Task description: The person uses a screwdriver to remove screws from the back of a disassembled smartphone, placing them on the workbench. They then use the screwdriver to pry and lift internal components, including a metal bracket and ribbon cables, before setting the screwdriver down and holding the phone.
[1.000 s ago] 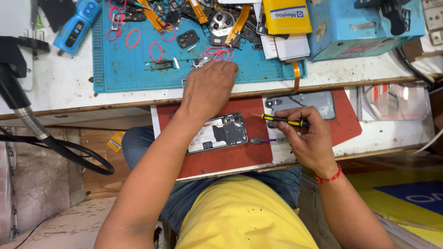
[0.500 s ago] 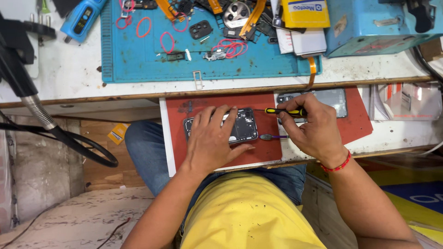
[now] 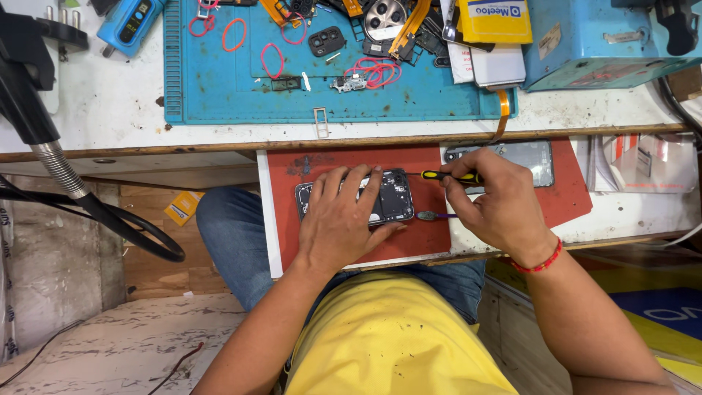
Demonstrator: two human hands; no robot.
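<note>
1. Left hand (image 3: 338, 228): lying palm-down with fingers spread over the opened smartphone (image 3: 391, 197), pressing it flat rather than closing around it; the fingertips are reaching the phone's far edge.
2. Opened smartphone: lying back-up with its inner parts exposed, directly under the left hand, resting on the red work mat (image 3: 428, 234). Only its right end and a strip of its left end are showing past the fingers.
3. Right hand (image 3: 497, 205): closing around a yellow-and-black screwdriver (image 3: 447, 176), fingers and thumb pinching the handle. The thin shaft is pointing from this grip toward the phone's upper right corner, just beyond the left fingertips.
4. Purple-handled tool (image 3: 433, 216): sticking out from under the right hand, just below the screwdriver grip, its rounded tip lying near the phone's right edge. Whether the hand is also holding it cannot be told.
5. Grey back cover (image 3: 530, 155): lying just beyond the right knuckles, partly on the mat.
6. Red thread bracelet (image 3: 540, 261): sitting on the right wrist, behind the grip.
7. Blue repair mat (image 3: 219, 80): lying well beyond both hands on the white bench, carrying red rubber bands (image 3: 272, 60), a camera-bezel part (image 3: 326, 41) and orange flex cables (image 3: 409, 25).
8. Yellow box (image 3: 493, 18): standing far beyond the right hand, beside a blue machine housing (image 3: 585, 44).
</note>
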